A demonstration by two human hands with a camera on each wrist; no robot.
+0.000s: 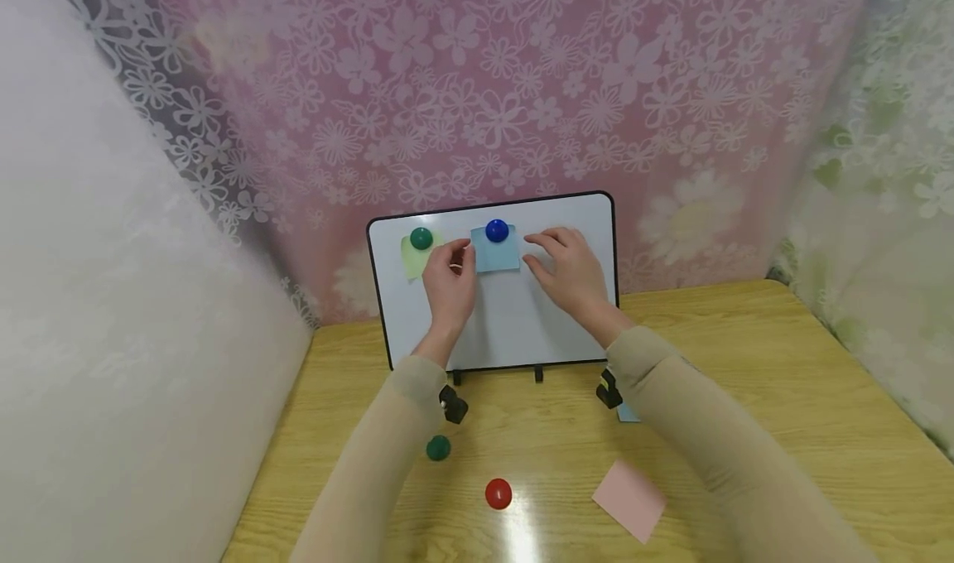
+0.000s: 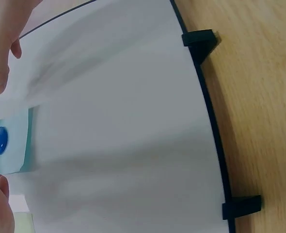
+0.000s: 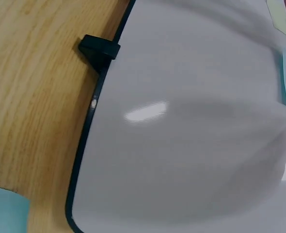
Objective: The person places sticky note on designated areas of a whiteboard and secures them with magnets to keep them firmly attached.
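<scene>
A blue sticky note (image 1: 495,257) lies on a white board (image 1: 514,323) under a round blue magnet (image 1: 497,231), which is near the note's top edge. My left hand (image 1: 450,286) is at the note's left side with loosely bent fingers; whether a fingertip touches the edge cannot be told. Just off the right side is my right hand (image 1: 570,273), its thumb and fingers apart with nothing between them. To the left, a pale green note (image 1: 411,262) hangs under a green magnet (image 1: 421,238), partly hidden by my left hand. In the left wrist view, the blue magnet (image 2: 0,141) sits flat on the note.
On the wooden table (image 1: 551,439) lie a loose green magnet (image 1: 438,448), a red magnet (image 1: 498,493) and a pink note (image 1: 630,501). Another blue note (image 3: 6,211) is partly under my right forearm. Black feet (image 2: 201,41) support the board's lower edge. A floral wall stands behind.
</scene>
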